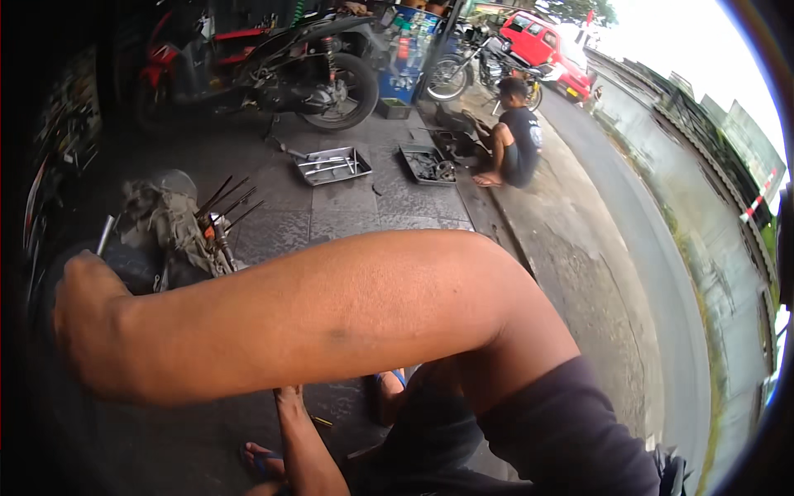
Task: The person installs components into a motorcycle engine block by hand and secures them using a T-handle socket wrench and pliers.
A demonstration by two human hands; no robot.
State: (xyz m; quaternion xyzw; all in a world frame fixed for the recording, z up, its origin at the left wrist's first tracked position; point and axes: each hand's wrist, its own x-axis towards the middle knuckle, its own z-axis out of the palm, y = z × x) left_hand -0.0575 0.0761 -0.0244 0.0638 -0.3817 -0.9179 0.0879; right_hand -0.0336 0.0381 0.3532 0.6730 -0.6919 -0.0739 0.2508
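My right arm reaches across the whole view to the left. At its end my right hand (87,306) is closed, seen from the back of the wrist, with a shiny metal rod (106,235) rising out of it; the rod's lower end is hidden. Beside that hand lies a grey engine (169,223) with long dark studs (234,198) sticking out and an orange-brown part near their base. My left forearm (310,450) comes up from the lower edge, and its hand is hidden behind my right forearm.
A metal tray (361,171) of long tools and a dark tray (407,169) of small parts lie ahead. Behind them stands a scooter (331,83). A person (519,136) squats by the kerb. A thin yellow-ended tool (322,422) lies near my sandalled feet.
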